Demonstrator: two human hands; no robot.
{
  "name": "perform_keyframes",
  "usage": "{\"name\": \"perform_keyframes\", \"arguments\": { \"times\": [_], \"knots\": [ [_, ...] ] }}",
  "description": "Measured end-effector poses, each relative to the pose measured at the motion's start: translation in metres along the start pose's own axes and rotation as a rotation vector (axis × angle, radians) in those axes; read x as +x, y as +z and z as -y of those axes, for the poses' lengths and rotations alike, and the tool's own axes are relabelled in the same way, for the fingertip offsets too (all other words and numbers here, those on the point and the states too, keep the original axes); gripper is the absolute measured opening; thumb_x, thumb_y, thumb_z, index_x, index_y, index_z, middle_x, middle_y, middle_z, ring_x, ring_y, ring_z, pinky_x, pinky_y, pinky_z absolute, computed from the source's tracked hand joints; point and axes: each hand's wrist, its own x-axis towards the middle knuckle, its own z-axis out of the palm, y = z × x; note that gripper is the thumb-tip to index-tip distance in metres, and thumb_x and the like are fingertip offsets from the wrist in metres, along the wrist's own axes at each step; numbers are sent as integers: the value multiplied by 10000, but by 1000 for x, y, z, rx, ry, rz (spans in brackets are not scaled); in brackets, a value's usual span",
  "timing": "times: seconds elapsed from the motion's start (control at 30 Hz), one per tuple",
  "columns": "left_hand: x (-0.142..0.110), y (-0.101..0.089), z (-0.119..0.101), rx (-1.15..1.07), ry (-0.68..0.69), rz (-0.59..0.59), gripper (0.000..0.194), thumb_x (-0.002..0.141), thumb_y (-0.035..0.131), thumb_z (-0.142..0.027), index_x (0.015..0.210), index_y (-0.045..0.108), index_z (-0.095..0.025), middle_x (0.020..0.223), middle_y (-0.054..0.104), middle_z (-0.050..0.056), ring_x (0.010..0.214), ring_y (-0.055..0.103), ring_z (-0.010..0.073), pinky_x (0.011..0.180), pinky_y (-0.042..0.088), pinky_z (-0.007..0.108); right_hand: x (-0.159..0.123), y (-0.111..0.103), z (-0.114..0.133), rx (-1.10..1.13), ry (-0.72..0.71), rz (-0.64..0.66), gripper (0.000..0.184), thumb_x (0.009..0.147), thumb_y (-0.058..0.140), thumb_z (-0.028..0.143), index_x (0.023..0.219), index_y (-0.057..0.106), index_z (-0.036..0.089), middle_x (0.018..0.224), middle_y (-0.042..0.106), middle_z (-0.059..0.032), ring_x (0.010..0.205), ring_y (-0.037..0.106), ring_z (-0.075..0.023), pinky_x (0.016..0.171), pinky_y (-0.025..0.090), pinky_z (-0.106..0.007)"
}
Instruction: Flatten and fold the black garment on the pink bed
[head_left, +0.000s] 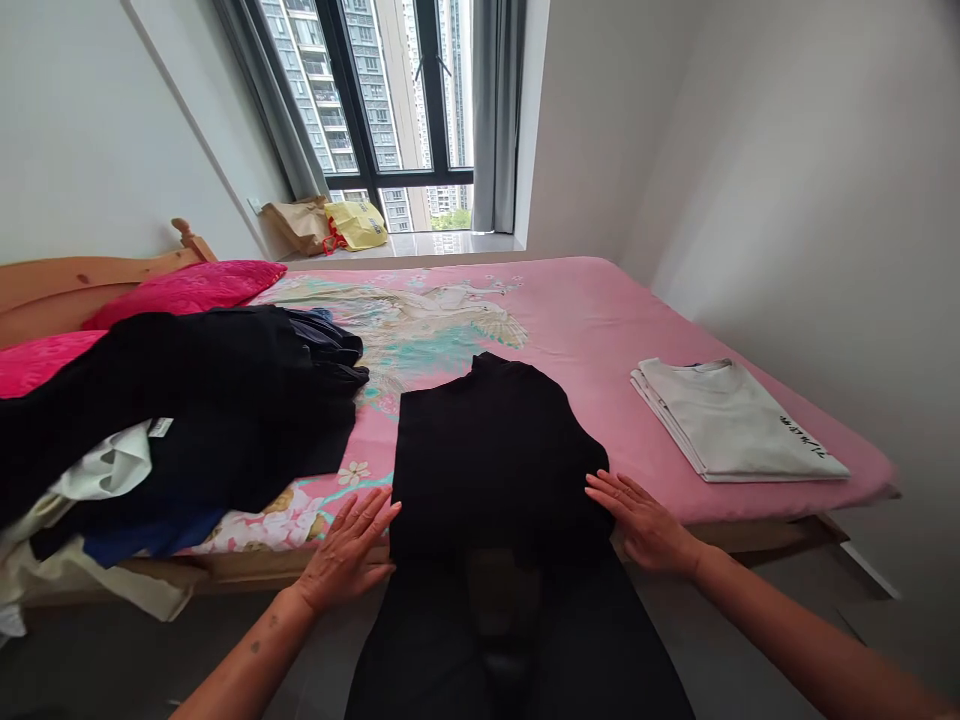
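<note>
At centre, a black garment (495,450) lies at the near edge of the bed (600,320), seemingly being squared up. The left hand (352,550) and right hand (645,522) flank it, fingers extended, gripping nothing. A fold would likely call for pinching an edge.

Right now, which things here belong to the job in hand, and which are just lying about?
Part of the job:
black garment, with the left hand and right hand at its opposite edges;
probably the clothes pile and folded white clothing.

Seemingly just lying about:
pink pillows;
paper bag;
yellow bag.
</note>
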Motion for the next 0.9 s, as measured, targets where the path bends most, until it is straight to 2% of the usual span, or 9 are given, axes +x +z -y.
{"name": "perform_keyframes", "arguments": {
  "times": [0.2,0.4,0.5,0.57,0.63,0.67,0.73,0.8,0.9],
  "knots": [
    [19,15,-7,37,38,31,741,681,449,-43,1390,344,-229,1481,281,68,1360,255,235,1110,196,450,5,10,-17,-5,-92,58,736,703,457,102,1414,301,206,1416,372,-53,1337,270,-219,1103,238,-458],
    [22,21,2,-76,108,34,689,694,470,-77,1355,407,-259,1435,379,45,1332,320,234,1089,257,426,8,12,-26,31,-129,52,651,703,472,117,1347,419,196,1391,409,-69,1325,292,-236,1099,207,-497],
    [24,20,5,-190,92,29,643,686,433,-36,1267,513,-300,1363,481,20,1279,407,209,1076,279,402,15,11,-24,145,-110,50,510,750,451,138,1250,523,212,1310,503,-54,1262,396,-216,1091,240,-460],
    [36,19,6,-310,-31,6,523,689,450,-69,1129,621,-294,1238,595,22,1187,504,211,1035,318,385,29,9,-23,248,29,12,355,799,431,192,1103,610,220,1151,612,-49,1120,523,-204,1020,343,-399],
    [56,17,7,-429,-337,-61,297,717,488,-181,923,688,-256,990,696,38,986,606,227,896,403,346,49,8,-24,330,320,-57,276,842,393,272,949,642,224,930,665,-41,893,598,-191,847,434,-330],
    [69,16,7,-474,-518,-89,202,733,499,-258,809,686,-237,832,701,35,852,624,224,786,423,316,61,8,-26,347,476,-88,281,854,376,314,869,642,222,815,657,-33,774,594,-183,746,439,-303],
    [92,15,7,-525,-790,-108,257,750,499,-400,612,615,-216,568,595,3,619,563,188,590,358,265,81,9,-31,344,704,-110,329,854,380,396,705,608,212,630,592,-13,597,528,-161,600,379,-270],
    [108,14,8,-548,-870,-81,355,734,505,-482,511,523,-206,462,466,-28,514,467,147,516,261,250,95,11,-37,325,796,-93,391,832,421,470,576,549,203,528,526,0,514,463,-141,534,307,-259],
    [110,15,7,-556,-867,-76,413,732,486,-528,490,444,-196,446,371,-49,499,392,116,508,214,244,98,11,-40,325,856,-73,459,818,430,548,540,531,196,508,519,3,496,454,-131,506,266,-253]
  ]
}}
